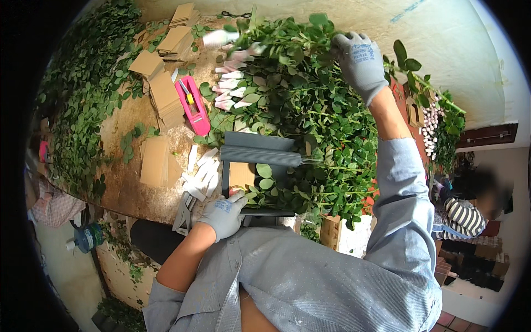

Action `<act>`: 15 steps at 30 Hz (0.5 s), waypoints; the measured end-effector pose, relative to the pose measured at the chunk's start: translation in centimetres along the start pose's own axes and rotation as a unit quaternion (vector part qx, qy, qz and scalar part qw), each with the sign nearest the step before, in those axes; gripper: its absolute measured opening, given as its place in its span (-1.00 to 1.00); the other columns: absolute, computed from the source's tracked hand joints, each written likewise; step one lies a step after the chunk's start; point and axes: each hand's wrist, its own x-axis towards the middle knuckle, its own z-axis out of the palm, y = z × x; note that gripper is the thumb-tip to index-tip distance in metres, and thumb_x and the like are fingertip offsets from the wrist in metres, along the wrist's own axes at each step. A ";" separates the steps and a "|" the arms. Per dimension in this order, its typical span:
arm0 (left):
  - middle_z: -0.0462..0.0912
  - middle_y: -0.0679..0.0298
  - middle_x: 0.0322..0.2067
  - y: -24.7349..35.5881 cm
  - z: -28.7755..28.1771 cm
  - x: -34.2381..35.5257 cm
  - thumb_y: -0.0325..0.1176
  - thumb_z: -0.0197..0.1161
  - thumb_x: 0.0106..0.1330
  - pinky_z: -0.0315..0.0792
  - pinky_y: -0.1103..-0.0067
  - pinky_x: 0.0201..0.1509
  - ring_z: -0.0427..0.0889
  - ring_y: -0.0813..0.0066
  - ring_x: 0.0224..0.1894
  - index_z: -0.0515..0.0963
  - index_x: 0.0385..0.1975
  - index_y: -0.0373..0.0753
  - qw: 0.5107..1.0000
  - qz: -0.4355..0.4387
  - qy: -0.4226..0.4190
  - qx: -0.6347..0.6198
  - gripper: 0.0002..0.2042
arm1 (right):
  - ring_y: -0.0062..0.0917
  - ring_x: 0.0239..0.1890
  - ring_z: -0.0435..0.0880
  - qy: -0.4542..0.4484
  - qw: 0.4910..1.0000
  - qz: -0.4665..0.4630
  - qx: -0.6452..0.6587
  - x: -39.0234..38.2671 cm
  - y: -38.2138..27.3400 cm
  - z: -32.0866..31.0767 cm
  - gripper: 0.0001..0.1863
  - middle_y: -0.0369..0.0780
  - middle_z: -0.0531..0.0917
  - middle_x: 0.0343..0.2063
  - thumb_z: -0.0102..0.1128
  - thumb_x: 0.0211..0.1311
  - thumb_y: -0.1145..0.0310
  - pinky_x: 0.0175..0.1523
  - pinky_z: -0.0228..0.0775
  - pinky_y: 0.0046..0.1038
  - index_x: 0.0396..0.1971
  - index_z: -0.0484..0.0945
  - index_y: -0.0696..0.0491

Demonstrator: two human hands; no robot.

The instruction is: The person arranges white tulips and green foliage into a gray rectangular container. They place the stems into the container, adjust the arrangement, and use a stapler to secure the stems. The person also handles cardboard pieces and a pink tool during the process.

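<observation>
My right hand [360, 62], in a grey glove, is reached out to the far side of the table. Its fingers are closed round a leafy rose stem [437, 95], whose bare end sticks out to the right. Below it lies a thick pile of leafy roses [337, 133], with pale pink and white heads [228, 91] lined up on the left. My left hand [221, 214], also gloved, is curled at the near left corner of a black frame [225, 176] holding cardboard [241, 176]. Leaves and something pinkish show by its fingertips; what it grips is unclear.
A pink tape dispenser [193, 108] stands by stacks of cardboard pieces [165, 91]. White strips [202, 176] lie left of the frame. Cut foliage [77, 105] covers the table's left end. Another person in a striped sleeve [462, 217] is at the right.
</observation>
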 end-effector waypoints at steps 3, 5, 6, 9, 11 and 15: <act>0.45 0.18 0.38 0.1 -0.1 0.0 -0.22 0.20 0.37 0.48 0.24 0.27 0.61 0.01 0.18 0.45 0.32 -0.16 1.000 -0.002 -0.007 0.000 -0.50 | -0.25 -0.15 0.65 -0.165 0.974 -0.027 0.156 -2.5 -1.6 -1.4 -0.83 -0.22 0.68 -0.32 0.37 0.19 0.29 0.00 0.53 -0.27 -0.24 0.69 -0.02; 0.44 0.18 0.38 0.2 -0.4 0.0 -0.22 0.19 0.38 0.47 0.23 0.28 0.60 0.00 0.19 0.44 0.33 -0.16 1.000 -0.003 -0.007 0.002 -0.49 | -0.26 -0.19 0.64 -0.185 0.938 -0.089 0.279 -4.9 -2.6 -1.6 -0.82 -0.21 0.67 -0.35 0.42 0.14 0.31 -0.02 0.50 -0.29 -0.28 0.69 0.02; 0.44 0.18 0.38 0.2 -0.4 -0.1 -0.22 0.19 0.38 0.46 0.23 0.29 0.60 0.00 0.20 0.43 0.33 -0.15 1.000 -0.006 -0.008 0.001 -0.49 | -0.25 -0.19 0.64 -0.218 0.919 -0.068 0.321 -6.1 -4.0 -2.9 -0.83 -0.20 0.66 -0.36 0.42 0.14 0.33 -0.03 0.49 -0.29 -0.29 0.68 0.02; 0.43 0.18 0.38 0.5 -0.7 -0.1 -0.22 0.19 0.38 0.44 0.22 0.31 0.57 -0.03 0.22 0.43 0.33 -0.15 1.000 -0.012 -0.022 -0.008 -0.49 | -0.20 -0.20 0.63 -0.187 0.919 -0.084 0.336 -10.1 -7.2 -5.5 -0.86 -0.18 0.64 -0.36 0.39 0.18 0.34 -0.09 0.48 -0.21 -0.30 0.66 0.03; 0.42 0.16 0.39 0.6 -1.0 -0.1 -0.22 0.19 0.38 0.42 0.21 0.33 0.55 -0.07 0.24 0.43 0.33 -0.14 0.999 -0.017 -0.035 -0.005 -0.49 | -0.16 -0.20 0.62 -0.209 0.908 -0.065 0.358 -13.3 -8.9 -6.3 -0.85 -0.16 0.64 -0.36 0.39 0.18 0.34 -0.09 0.48 -0.20 -0.31 0.65 0.04; 0.37 0.02 0.42 -0.2 0.0 0.5 -0.22 0.16 0.39 0.39 0.21 0.39 0.50 -0.12 0.31 0.40 0.37 -0.17 0.998 -0.004 -0.054 -0.020 -0.46 | -0.13 -0.13 0.62 -0.264 0.888 -0.005 0.376 -20.2 -11.5 -3.9 -0.82 -0.13 0.67 -0.26 0.35 0.21 0.29 -0.04 0.46 -0.17 -0.25 0.64 0.05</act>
